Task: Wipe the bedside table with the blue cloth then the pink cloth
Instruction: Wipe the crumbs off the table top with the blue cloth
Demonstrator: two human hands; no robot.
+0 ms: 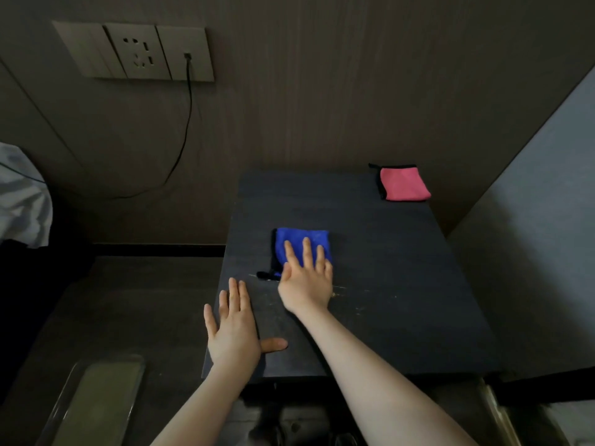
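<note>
1. The bedside table (402, 284) is dark and sits right in front of me, up against the wall.
2. My left hand (233, 329) lies flat on the near left edge of the table, fingers spread wide, holding nothing.
3. My right hand (306, 281) is flat and open too, with its fingers pressing down on the blue cloth (297, 241).
4. The blue cloth is folded and lies near the middle of the table, a bit to the left.
5. The pink cloth (404, 184) lies folded at the far right corner, well apart from my hands.
</note>
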